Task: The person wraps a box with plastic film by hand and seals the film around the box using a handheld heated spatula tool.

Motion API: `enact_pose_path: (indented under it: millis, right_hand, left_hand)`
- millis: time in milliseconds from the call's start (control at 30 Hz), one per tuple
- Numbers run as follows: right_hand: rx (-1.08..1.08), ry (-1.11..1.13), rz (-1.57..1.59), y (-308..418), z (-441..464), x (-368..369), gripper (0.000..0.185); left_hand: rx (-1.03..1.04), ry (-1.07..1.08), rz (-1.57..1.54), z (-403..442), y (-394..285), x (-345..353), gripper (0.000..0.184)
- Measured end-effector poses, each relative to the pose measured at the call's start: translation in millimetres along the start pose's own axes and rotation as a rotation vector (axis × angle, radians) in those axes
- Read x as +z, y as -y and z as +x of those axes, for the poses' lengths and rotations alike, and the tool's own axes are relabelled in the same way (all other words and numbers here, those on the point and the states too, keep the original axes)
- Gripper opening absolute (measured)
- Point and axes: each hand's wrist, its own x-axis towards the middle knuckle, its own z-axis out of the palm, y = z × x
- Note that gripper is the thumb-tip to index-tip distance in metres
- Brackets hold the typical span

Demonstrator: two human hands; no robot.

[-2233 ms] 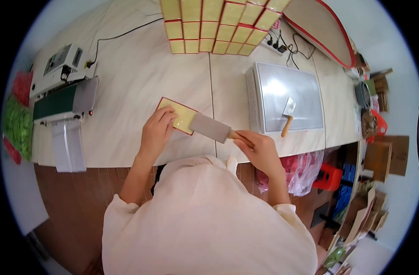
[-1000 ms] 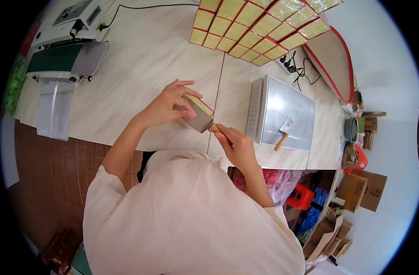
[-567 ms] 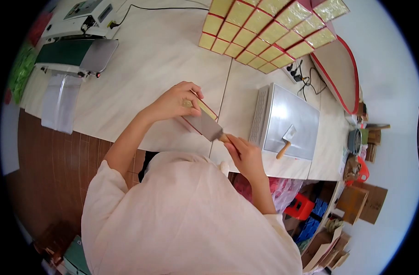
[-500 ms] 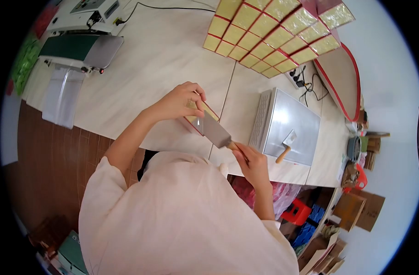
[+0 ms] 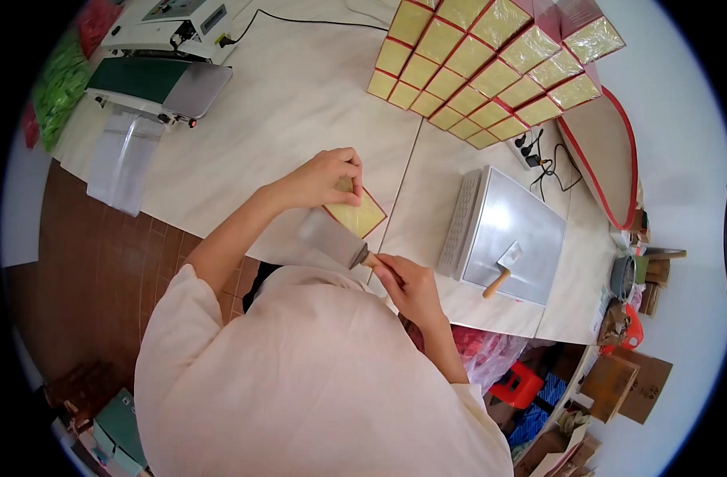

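My right hand (image 5: 411, 285) is wrapped round the wooden handle of a scraper (image 5: 332, 240) with a broad metal blade. The blade, blurred by motion, lies along the near side of a yellow box (image 5: 358, 215) with red edges. Curled over the far-left part of that box is my left hand (image 5: 325, 179), its thumb and fingers bent down against the top. The hand hides part of the box, and the fingertips' exact hold is partly covered. Glossy patches show on the box top.
Stacked yellow-and-red boxes (image 5: 475, 75) wrapped in film stand at the back. To the right, a metal hot plate (image 5: 511, 230) carries a second small scraper (image 5: 503, 270). A sealing machine (image 5: 153, 87) sits at the left, its cable crossing the table. A power strip (image 5: 526, 147) lies behind the plate.
The scraper has swung from the box's top right to its near side, moving left and toward me. My left hand stays at the box, fingers more curled. The view has shifted slightly.
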Motion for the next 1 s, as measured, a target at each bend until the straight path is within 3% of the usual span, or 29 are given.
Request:
enact_pose_path:
  millis: [233,300,400,533,600,1000]
  right_hand:
    - [-0.043,-0.091,-0.126,-6,20,1,0.016]
    - [-0.052,-0.103,-0.149,-7,23,0,0.016]
    - [-0.088,-0.127,-0.180,-6,26,1,0.017]
    - [-0.087,-0.120,-0.244,-7,26,0,0.017]
    - [-0.089,-0.120,-0.256,-7,26,0,0.017]
    - [-0.093,-0.196,-0.551,-2,30,7,0.018]
  left_hand:
    - [-0.083,-0.210,-0.169,-5,13,-5,0.014]
    - [-0.257,-0.270,-0.424,-10,17,-5,0.020]
    - [-0.287,-0.299,-0.614,-20,34,7,0.036]
    - [-0.257,-0.396,-0.716,-27,43,26,0.051]
    - [-0.142,-0.423,-0.740,-28,43,31,0.061]
    - [-0.099,-0.527,-0.752,-21,44,54,0.087]
